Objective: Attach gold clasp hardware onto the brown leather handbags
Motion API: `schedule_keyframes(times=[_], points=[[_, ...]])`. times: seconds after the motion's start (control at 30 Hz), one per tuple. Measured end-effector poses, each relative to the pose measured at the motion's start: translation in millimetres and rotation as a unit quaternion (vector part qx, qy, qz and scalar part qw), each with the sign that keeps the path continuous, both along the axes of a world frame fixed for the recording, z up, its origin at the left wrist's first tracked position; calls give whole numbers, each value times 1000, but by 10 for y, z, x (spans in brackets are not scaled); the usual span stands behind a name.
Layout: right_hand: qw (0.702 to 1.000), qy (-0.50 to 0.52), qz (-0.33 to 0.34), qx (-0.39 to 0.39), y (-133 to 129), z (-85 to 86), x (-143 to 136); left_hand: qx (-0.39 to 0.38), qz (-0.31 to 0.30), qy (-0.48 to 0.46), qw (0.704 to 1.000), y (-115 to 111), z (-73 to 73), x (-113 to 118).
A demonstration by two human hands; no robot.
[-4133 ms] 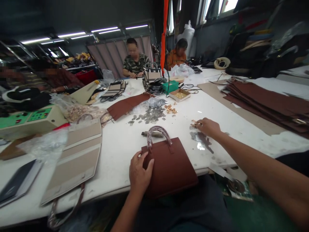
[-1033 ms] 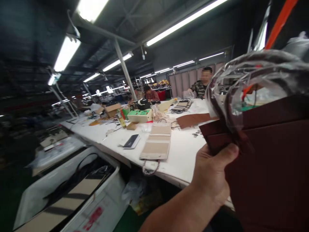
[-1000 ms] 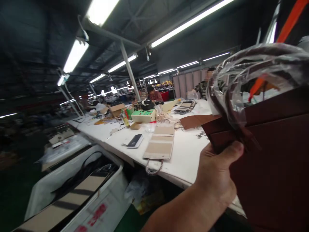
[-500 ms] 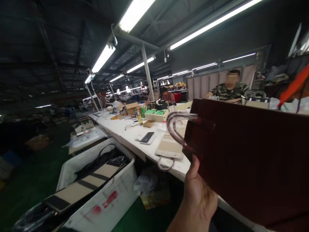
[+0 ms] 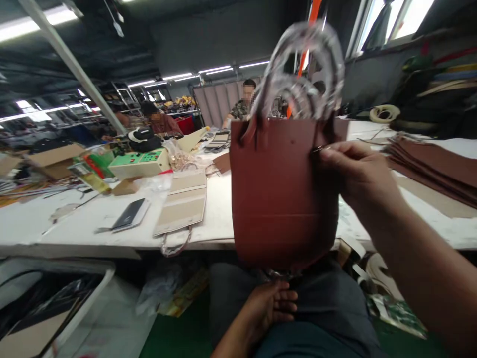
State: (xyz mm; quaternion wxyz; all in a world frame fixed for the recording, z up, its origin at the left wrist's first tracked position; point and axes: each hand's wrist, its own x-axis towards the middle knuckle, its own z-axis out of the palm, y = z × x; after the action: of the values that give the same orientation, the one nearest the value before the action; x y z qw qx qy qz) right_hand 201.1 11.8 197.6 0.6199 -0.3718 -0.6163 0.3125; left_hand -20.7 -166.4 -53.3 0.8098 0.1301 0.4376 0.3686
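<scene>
A reddish-brown leather handbag (image 5: 276,189) hangs upright in front of me, above my lap. Its looped handles (image 5: 337,64) are wrapped in clear plastic and stand up from the top edge. My right hand (image 5: 354,164) pinches the bag at its upper right, by the foot of a handle, where a small dark piece shows at the fingertips. Below the bag's bottom edge my left hand (image 5: 270,306) is empty, its fingers loosely bent and apart from the bag. A flat beige panel (image 5: 182,201) with a wrapped handle lies on the table to the left.
The white table (image 5: 216,214) carries a dark booklet (image 5: 130,215), a green-topped machine (image 5: 139,161) and stacked brown leather pieces (image 5: 436,166). A white bin (image 5: 112,298) stands at lower left. A person in camouflage (image 5: 242,107) sits across the table.
My view has swung right and down. The bag, earlier at the right with my left hand on its edge, now hangs in front of me from my right hand. My left hand has let go.
</scene>
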Motion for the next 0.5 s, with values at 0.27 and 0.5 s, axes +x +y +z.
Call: schedule_keyframes(times=[0.27, 0.5], points=[[981, -3, 50, -186, 97, -1131, -427, 189, 206, 375, 884, 348, 99, -354], [975, 104, 5, -196, 521, -1552, -180, 335, 252, 524, 742, 962, 461, -527]])
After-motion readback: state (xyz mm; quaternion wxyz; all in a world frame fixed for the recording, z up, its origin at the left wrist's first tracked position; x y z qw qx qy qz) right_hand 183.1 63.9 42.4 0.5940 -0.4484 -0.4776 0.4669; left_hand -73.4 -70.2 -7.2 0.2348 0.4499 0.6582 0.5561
